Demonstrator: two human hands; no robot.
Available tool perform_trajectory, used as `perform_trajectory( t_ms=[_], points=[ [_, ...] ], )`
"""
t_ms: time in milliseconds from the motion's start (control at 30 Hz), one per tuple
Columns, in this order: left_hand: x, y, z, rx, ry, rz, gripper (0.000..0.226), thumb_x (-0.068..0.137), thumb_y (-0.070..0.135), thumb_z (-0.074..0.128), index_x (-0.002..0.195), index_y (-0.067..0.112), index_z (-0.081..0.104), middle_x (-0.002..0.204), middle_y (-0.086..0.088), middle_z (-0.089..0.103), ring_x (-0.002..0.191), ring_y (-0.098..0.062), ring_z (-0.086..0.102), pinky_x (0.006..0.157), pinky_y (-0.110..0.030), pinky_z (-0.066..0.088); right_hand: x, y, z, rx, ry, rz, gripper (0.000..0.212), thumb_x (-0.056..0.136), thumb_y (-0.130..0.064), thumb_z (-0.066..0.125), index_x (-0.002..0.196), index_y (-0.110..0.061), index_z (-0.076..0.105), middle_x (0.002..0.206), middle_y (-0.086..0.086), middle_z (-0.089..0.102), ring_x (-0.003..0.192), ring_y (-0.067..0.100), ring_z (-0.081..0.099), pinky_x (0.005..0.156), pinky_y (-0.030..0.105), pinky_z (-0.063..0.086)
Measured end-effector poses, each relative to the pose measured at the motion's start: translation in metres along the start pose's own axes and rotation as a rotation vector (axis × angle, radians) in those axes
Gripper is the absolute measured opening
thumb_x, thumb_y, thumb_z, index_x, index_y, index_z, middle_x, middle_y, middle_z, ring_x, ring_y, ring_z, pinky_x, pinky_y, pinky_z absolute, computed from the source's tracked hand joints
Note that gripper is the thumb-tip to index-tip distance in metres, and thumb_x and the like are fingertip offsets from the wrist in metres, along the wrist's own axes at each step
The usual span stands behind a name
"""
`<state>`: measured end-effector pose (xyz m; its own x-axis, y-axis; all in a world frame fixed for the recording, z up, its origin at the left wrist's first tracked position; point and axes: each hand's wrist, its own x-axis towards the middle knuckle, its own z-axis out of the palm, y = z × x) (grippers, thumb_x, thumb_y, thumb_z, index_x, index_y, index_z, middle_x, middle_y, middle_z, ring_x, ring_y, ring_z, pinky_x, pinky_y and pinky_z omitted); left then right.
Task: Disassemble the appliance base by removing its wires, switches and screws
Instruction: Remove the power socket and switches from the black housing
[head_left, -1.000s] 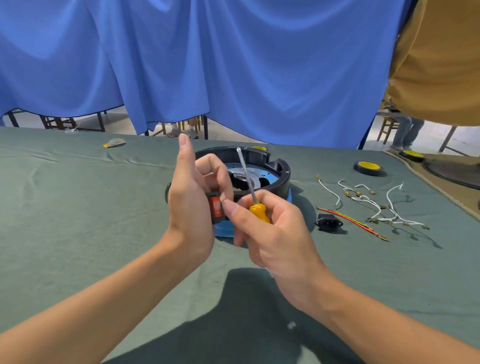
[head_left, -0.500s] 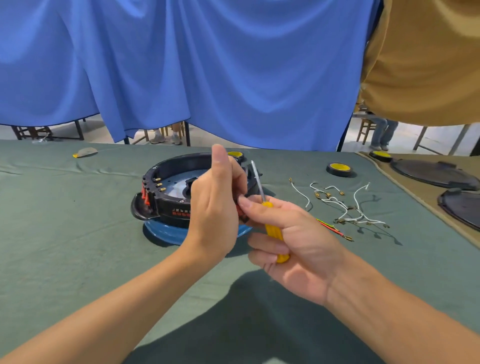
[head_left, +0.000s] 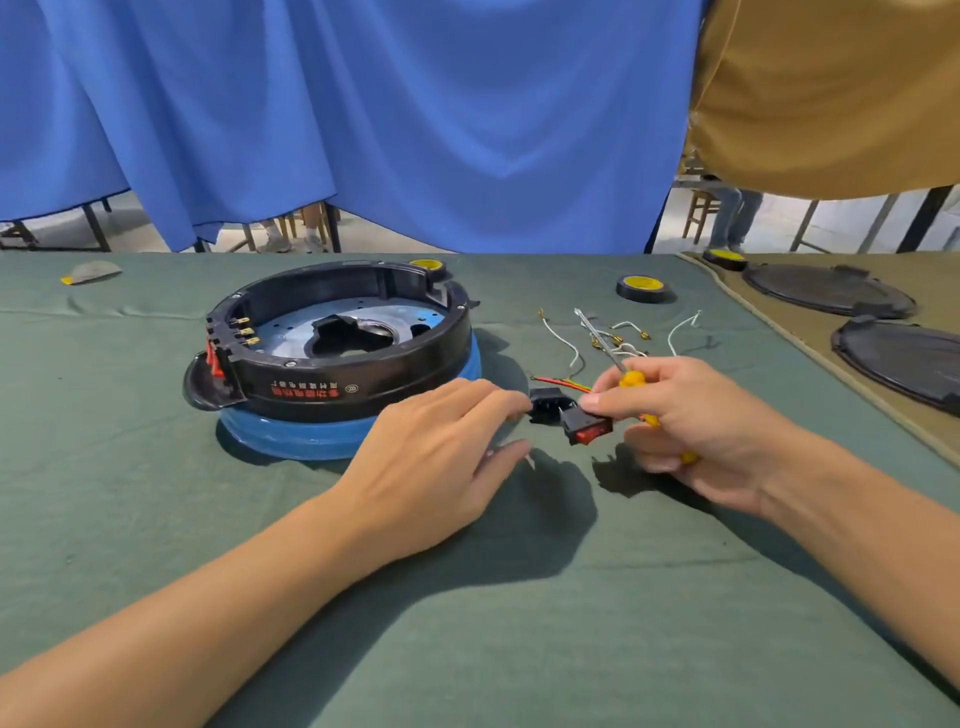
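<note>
The green table (head_left: 156, 519) carries the round black base (head_left: 337, 338) left of centre, upside up on a blue ring. The left hand (head_left: 431, 467) lies flat beside the base, fingers loosely spread and holding nothing. The right hand (head_left: 691, 421) grips a yellow screwdriver (head_left: 631, 379) and pinches a red switch (head_left: 587, 426). Loose wires (head_left: 623, 343) lie behind it.

Switch (head_left: 586, 429) now off base (head_left: 343, 358), in right hand (head_left: 691, 415) w/ screwdriver (head_left: 631, 382); left hand (head_left: 431, 467) dropped, empty.
</note>
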<state>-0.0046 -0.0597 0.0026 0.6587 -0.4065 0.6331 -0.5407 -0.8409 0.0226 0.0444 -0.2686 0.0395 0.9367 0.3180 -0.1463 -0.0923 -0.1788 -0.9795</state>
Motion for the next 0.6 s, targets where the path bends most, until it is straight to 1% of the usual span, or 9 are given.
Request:
perform_trajectory(
  t_ms=[67, 100, 200, 267, 333, 400, 467, 533, 600],
  points=[
    [-0.002, 0.001, 0.001, -0.038, -0.014, 0.032, 0.038, 0.095, 0.040, 0.054, 0.119, 0.013, 0.065, 0.098, 0.003, 0.068, 0.087, -0.020, 0.065, 0.065, -0.039, 0.053, -0.002, 0.000, 0.006, 0.066, -0.036, 0.044, 0.013, 0.082, -0.010, 0.070, 0.079, -0.014, 0.057, 0.067, 0.005, 0.064, 0.035, 0.007, 0.019, 0.036, 0.017, 0.017],
    [-0.002, 0.002, 0.001, -0.038, 0.002, 0.061, 0.039, 0.095, 0.041, 0.054, 0.118, 0.012, 0.066, 0.095, 0.002, 0.068, 0.084, -0.021, 0.065, 0.062, -0.039, 0.053, -0.003, 0.000, 0.009, 0.103, -0.050, 0.064, 0.013, 0.082, -0.010, 0.069, 0.079, -0.014, 0.058, 0.069, 0.006, 0.062, 0.034, 0.007, 0.019, 0.036, 0.016, 0.016],
    [-0.001, 0.006, 0.003, -0.019, 0.138, 0.111, 0.031, 0.094, 0.034, 0.060, 0.105, 0.008, 0.072, 0.078, -0.001, 0.067, 0.068, -0.023, 0.062, 0.055, -0.039, 0.051, -0.006, 0.000, 0.020, 0.226, -0.084, 0.142, 0.012, 0.085, -0.011, 0.065, 0.075, -0.013, 0.059, 0.068, 0.008, 0.061, 0.033, 0.005, 0.020, 0.033, 0.015, 0.017],
    [-0.002, 0.007, 0.003, -0.019, 0.211, 0.115, 0.026, 0.095, 0.029, 0.061, 0.097, 0.006, 0.073, 0.070, -0.002, 0.064, 0.060, -0.023, 0.059, 0.052, -0.040, 0.049, -0.009, 0.001, 0.025, 0.285, -0.090, 0.161, 0.017, 0.089, -0.018, 0.063, 0.073, -0.012, 0.061, 0.066, 0.007, 0.060, 0.032, 0.004, 0.021, 0.034, 0.016, 0.015],
    [-0.003, 0.006, 0.004, -0.022, 0.259, 0.101, 0.026, 0.096, 0.027, 0.060, 0.093, 0.005, 0.073, 0.066, -0.003, 0.062, 0.057, -0.024, 0.056, 0.051, -0.040, 0.048, -0.012, 0.002, 0.027, 0.308, -0.098, 0.129, 0.020, 0.091, -0.027, 0.061, 0.078, -0.011, 0.062, 0.070, 0.008, 0.061, 0.031, 0.005, 0.022, 0.037, 0.018, 0.015],
    [-0.004, 0.006, 0.003, -0.039, 0.301, 0.075, 0.027, 0.096, 0.028, 0.060, 0.091, 0.005, 0.074, 0.064, -0.001, 0.062, 0.055, -0.023, 0.055, 0.050, -0.039, 0.048, -0.015, 0.002, 0.026, 0.338, -0.123, 0.081, 0.022, 0.090, -0.032, 0.060, 0.084, -0.011, 0.063, 0.078, 0.009, 0.064, 0.031, 0.006, 0.022, 0.037, 0.019, 0.016],
    [-0.004, 0.006, 0.002, -0.026, 0.349, 0.069, 0.026, 0.095, 0.029, 0.063, 0.087, 0.006, 0.075, 0.059, 0.000, 0.060, 0.051, -0.022, 0.053, 0.048, -0.037, 0.047, -0.018, 0.001, 0.024, 0.374, -0.162, 0.016, 0.019, 0.084, -0.032, 0.063, 0.081, -0.014, 0.067, 0.087, 0.010, 0.068, 0.033, 0.006, 0.021, 0.038, 0.020, 0.017],
    [-0.005, 0.007, 0.002, 0.030, 0.396, 0.075, 0.025, 0.092, 0.030, 0.068, 0.083, 0.008, 0.077, 0.054, 0.001, 0.057, 0.048, -0.021, 0.051, 0.045, -0.036, 0.046, -0.021, 0.002, 0.025, 0.371, -0.201, -0.055, 0.018, 0.078, -0.030, 0.068, 0.086, -0.015, 0.066, 0.093, 0.010, 0.070, 0.035, 0.007, 0.021, 0.040, 0.021, 0.017],
    [-0.004, 0.007, 0.002, 0.077, 0.437, 0.084, 0.028, 0.091, 0.032, 0.070, 0.075, 0.009, 0.076, 0.052, 0.001, 0.056, 0.046, -0.021, 0.051, 0.044, -0.035, 0.044, -0.022, 0.005, 0.028, 0.329, -0.210, -0.099, 0.029, 0.071, -0.029, 0.073, 0.094, -0.014, 0.066, 0.089, 0.005, 0.069, 0.036, 0.007, 0.021, 0.042, 0.024, 0.015]
  ],
)
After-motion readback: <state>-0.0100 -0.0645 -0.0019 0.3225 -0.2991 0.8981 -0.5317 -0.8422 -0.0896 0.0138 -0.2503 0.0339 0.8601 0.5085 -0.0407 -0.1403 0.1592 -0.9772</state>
